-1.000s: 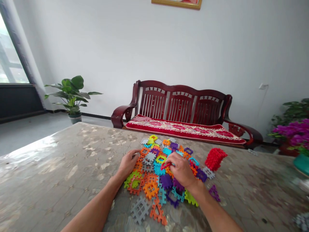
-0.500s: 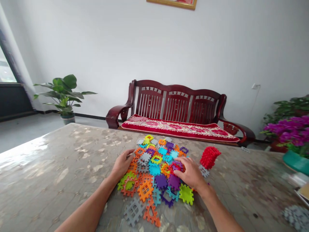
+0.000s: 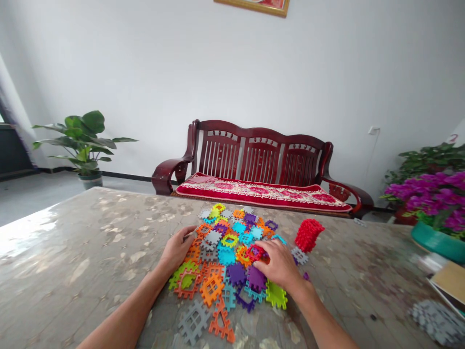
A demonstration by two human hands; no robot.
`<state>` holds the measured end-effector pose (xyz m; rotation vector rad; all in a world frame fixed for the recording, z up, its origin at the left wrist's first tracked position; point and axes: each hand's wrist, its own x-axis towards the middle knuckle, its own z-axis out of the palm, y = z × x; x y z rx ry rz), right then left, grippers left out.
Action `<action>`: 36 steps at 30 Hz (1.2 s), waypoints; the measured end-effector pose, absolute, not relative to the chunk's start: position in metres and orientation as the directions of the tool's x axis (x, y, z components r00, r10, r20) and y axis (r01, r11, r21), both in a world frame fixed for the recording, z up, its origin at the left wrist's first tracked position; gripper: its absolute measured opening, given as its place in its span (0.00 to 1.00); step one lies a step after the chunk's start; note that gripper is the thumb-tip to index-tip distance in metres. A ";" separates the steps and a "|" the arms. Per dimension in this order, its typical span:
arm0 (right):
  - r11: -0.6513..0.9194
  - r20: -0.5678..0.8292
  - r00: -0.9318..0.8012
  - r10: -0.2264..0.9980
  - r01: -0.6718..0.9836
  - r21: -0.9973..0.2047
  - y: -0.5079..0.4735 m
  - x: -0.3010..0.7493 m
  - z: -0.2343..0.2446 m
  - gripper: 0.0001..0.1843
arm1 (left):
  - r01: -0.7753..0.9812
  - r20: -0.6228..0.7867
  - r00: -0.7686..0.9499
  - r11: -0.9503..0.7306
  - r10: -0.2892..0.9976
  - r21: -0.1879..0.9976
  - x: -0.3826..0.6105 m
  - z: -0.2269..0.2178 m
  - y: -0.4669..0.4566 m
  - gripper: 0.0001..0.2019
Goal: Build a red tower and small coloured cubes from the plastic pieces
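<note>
A heap of flat, notched plastic tiles (image 3: 225, 257) in orange, blue, purple, green, grey and yellow lies spread on the marbled table (image 3: 90, 252). My left hand (image 3: 178, 248) rests flat on the heap's left edge, fingers apart, holding nothing. My right hand (image 3: 278, 265) lies on the heap's right side, its fingertips pinching a red tile (image 3: 254, 252) that sits low on the pile. A stack of red tiles (image 3: 308, 234) joined together stands just right of the heap, a little beyond my right hand.
A pile of grey tiles (image 3: 434, 320) and a book corner (image 3: 450, 280) lie at the table's right edge, near a teal pot of purple flowers (image 3: 438, 208). Behind the table stand a dark wooden bench (image 3: 261, 165) with a red cushion and a leafy plant (image 3: 82, 140).
My right hand has gone from the heap's middle, with a red tile raised, to its right side, where the tile is now low on the pile. The view has swung right.
</note>
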<state>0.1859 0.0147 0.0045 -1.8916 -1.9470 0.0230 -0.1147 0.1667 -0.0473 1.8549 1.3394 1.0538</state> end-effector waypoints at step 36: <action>0.056 0.432 0.073 0.899 0.959 -0.279 0.012 0.173 -0.001 0.18 | 0.510 0.244 0.185 -0.306 0.952 0.804 -0.113 -0.036 0.162 0.22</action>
